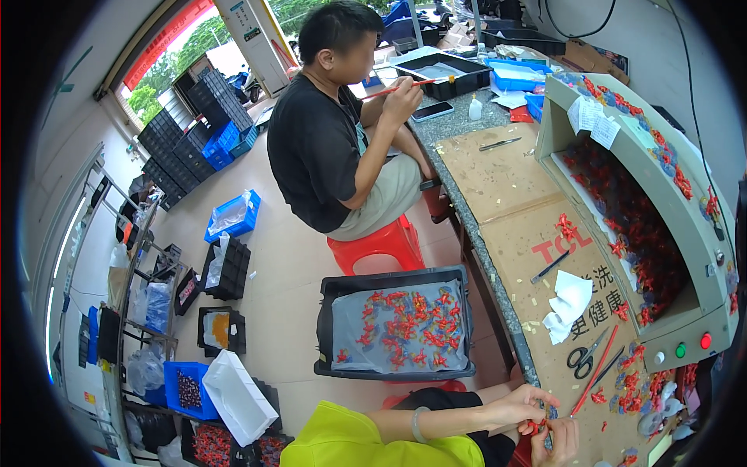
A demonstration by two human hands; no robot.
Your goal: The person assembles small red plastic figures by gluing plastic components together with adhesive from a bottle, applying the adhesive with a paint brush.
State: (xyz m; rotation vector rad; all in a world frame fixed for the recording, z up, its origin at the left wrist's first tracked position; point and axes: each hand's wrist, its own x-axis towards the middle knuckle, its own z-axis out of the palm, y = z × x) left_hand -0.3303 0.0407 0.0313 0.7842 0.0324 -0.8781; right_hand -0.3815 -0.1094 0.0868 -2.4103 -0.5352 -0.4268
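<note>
Over the table's near edge, my left hand (520,406) and my right hand (557,442) meet, fingers pinched on a small red-and-blue plastic figure (535,426). Fingers partly cover it. Close by on the cardboard (510,210) lie black-handled scissors (587,354), a slim red stick (594,370) and a dark pen-like tool (608,367). More loose red and blue figures (629,381) are spread to the right of my hands. A crumpled white tissue (568,305) sits farther up the cardboard.
A beige machine (720,303) with a dark opening full of red pieces stands at the right. Left of the table, a black tray (320,342) holds lined-up figures. A co-worker (319,148) sits on a red stool (377,247), holding a thin red stick. Crates (191,389) line the left.
</note>
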